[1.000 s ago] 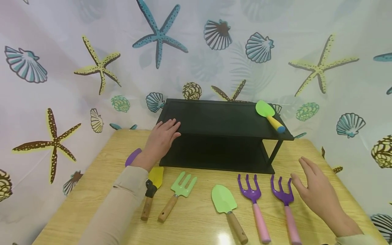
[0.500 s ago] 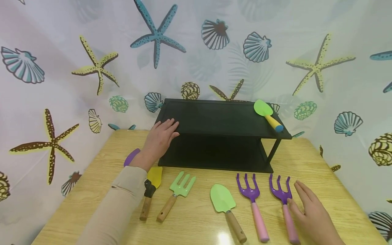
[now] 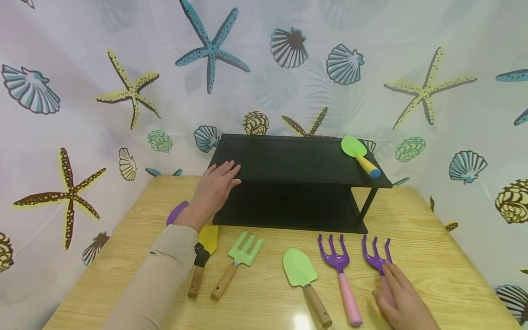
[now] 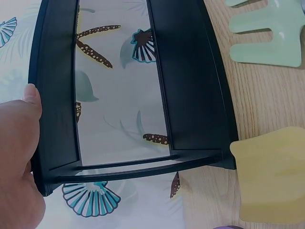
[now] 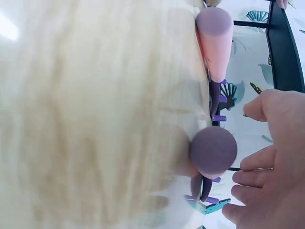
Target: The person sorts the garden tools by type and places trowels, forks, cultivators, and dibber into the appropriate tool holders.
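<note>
A black two-tier shelf [image 3: 280, 158] stands at the back of the table. My left hand [image 3: 216, 190] rests on the left end of its top board, fingers straight; in the left wrist view the thumb [image 4: 31, 93] lies at the board's edge. Over the rightmost purple hand fork [image 3: 374, 260], with its pink handle, hovers my right hand [image 3: 402, 298]. The right wrist view shows its thumb and fingers spread apart beside the handle end [image 5: 213, 151], a gap between. A second purple hand fork [image 3: 339, 261] lies just left of it.
On the shelf's right end lies a green trowel [image 3: 363, 158] with a yellow handle. A pale green trowel [image 3: 299, 268], a pale green fork [image 3: 245, 250] and a yellow trowel [image 3: 208, 238] lie in front. Something purple [image 3: 177, 213] shows behind my left forearm.
My right hand has moved left and down, from the table's right side to over the rightmost purple hand fork. My left hand has stayed on the shelf.
</note>
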Action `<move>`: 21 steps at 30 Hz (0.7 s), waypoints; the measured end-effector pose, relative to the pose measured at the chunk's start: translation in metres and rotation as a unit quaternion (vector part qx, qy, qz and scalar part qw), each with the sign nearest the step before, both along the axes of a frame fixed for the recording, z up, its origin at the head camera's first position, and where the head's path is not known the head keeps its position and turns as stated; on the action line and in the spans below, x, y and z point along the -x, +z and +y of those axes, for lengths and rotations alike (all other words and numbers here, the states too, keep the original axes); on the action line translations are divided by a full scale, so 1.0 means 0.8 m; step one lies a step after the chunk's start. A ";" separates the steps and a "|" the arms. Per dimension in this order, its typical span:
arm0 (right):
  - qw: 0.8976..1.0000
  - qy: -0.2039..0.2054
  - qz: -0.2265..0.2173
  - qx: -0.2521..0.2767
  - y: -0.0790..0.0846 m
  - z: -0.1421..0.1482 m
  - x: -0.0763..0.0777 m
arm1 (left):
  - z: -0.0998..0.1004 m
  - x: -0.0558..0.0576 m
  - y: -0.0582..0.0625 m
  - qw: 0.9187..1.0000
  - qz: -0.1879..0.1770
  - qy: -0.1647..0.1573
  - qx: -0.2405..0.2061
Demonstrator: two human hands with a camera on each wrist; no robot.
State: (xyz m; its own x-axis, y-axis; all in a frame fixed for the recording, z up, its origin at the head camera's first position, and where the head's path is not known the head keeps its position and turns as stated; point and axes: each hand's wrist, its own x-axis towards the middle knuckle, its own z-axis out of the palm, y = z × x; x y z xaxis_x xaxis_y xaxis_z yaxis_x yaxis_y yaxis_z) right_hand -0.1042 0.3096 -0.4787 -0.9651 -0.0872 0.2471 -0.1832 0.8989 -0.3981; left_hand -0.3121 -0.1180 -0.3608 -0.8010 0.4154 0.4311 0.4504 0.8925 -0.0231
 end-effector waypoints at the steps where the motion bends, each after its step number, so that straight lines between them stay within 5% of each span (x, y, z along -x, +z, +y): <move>1: 1.000 0.003 0.005 -0.010 -0.004 0.000 0.000 | 0.000 0.000 0.000 1.000 -0.002 -0.001 -0.001; 6: 0.998 0.028 0.027 -0.052 -0.020 -0.001 0.001 | -0.001 -0.001 -0.001 1.000 -0.005 -0.001 -0.003; 10: 0.991 0.061 0.091 -0.071 -0.032 0.002 0.004 | -0.001 -0.001 -0.001 1.000 -0.001 -0.003 -0.006; 13: 0.984 0.083 0.140 -0.069 -0.040 0.005 0.004 | 0.000 -0.001 0.000 1.000 0.000 -0.005 -0.006; 21: 0.977 0.103 0.178 -0.060 -0.048 0.006 0.006 | 0.000 -0.002 0.001 1.000 0.003 0.002 0.003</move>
